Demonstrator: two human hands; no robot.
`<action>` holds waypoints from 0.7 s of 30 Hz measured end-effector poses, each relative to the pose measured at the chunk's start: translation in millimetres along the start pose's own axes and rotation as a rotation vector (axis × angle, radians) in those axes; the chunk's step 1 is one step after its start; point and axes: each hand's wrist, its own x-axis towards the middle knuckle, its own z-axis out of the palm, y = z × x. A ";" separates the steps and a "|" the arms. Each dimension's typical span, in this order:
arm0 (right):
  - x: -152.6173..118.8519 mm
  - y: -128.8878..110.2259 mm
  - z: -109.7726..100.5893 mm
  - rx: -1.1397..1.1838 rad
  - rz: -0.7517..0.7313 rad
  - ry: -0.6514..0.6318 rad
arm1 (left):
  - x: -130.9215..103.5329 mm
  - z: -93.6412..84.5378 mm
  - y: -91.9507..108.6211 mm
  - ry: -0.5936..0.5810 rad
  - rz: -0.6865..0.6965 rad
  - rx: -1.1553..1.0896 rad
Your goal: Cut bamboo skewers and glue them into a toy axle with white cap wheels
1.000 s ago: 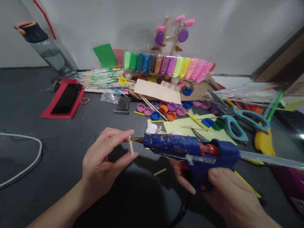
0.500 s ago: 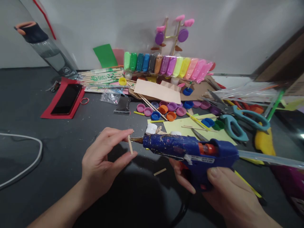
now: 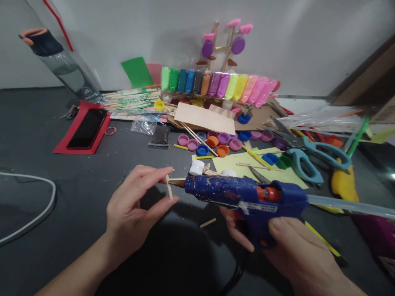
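Between thumb and fingertips, my left hand (image 3: pixel 140 205) pinches a short wooden stick (image 3: pixel 169 189), held tilted above the dark table. My right hand (image 3: pixel 296 238) is wrapped round the handle of a blue glue gun (image 3: pixel 222 191), with fingers at its trigger. The metal nozzle (image 3: pixel 176 184) points left and meets or nearly touches the stick. From the gun's back end a clear glue stick (image 3: pixel 345 201) juts out to the right. Below the barrel a small cut piece of stick (image 3: pixel 207 223) lies on the table.
Colourful bottle caps (image 3: pixel 222 151) and light-blue scissors (image 3: pixel 305 166) lie beyond the gun. Behind them rests a pack of coloured clay (image 3: pixel 216 85). A phone (image 3: pixel 86 128) on red paper, a water bottle (image 3: pixel 66 68) and a white cable (image 3: pixel 51 197) occupy the left.
The glue gun has shifted very slightly left, its nozzle passing a little further behind the stick. My left hand and the stick have stayed put.
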 end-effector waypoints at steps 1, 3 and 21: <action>-0.1 0.6 -0.4 0.004 0.003 -0.006 | 0.2 -0.1 0.1 0.000 0.004 0.000; -0.1 2.1 -1.1 0.015 0.008 -0.020 | 0.4 -0.2 0.2 0.000 0.005 -0.008; 1.3 6.0 -5.2 0.025 -0.007 -0.092 | 1.1 0.6 0.9 0.036 -0.025 -0.036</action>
